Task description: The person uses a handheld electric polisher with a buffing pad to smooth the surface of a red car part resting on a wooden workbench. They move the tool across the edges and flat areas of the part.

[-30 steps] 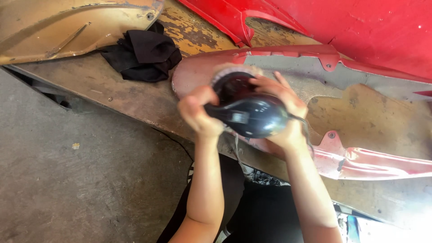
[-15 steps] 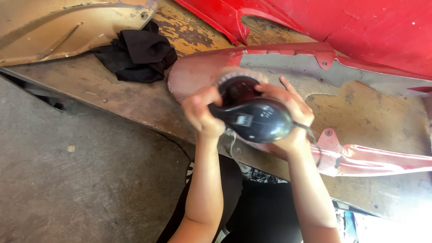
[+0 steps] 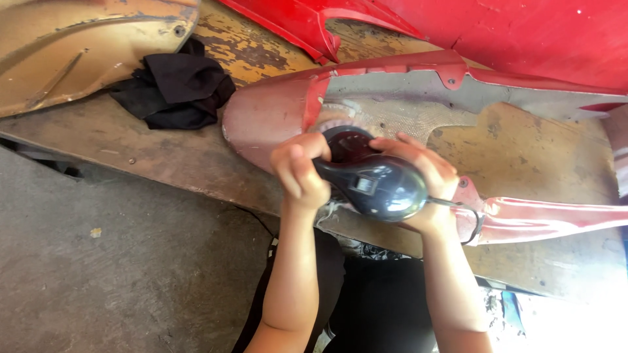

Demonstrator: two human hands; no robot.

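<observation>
Now both hands are clamped on a dark, rounded power sander [image 3: 379, 186] pressed against a red body panel [image 3: 275, 114] that lies across a worn wooden desk [image 3: 163, 167]. The left hand [image 3: 299, 171] is clenched around the tool's narrow front grip, fingers curled tight; the right hand [image 3: 425, 183] wraps over the bulbous rear housing, with a thin cord trailing off past the wrist. Compared with a second ago, the tool and both hands sit a little farther toward the panel's rounded left end, and the left hand has closed more squarely over the grip, so the pad now rests at the edge of the dull, scuffed patch [image 3: 392, 114] where the red coat gives way to grey and tan. That suggests the sanding is creeping outward along the panel rather than staying in one spot. A crumpled black rag [image 3: 176, 91] lies on the desk near the panel's end, apart from it, and a tan, dusty panel [image 3: 78, 46] sits beyond the rag. More glossy red bodywork [image 3: 523, 39] leans behind. Below the desk is bare concrete floor [image 3: 98, 274].
</observation>
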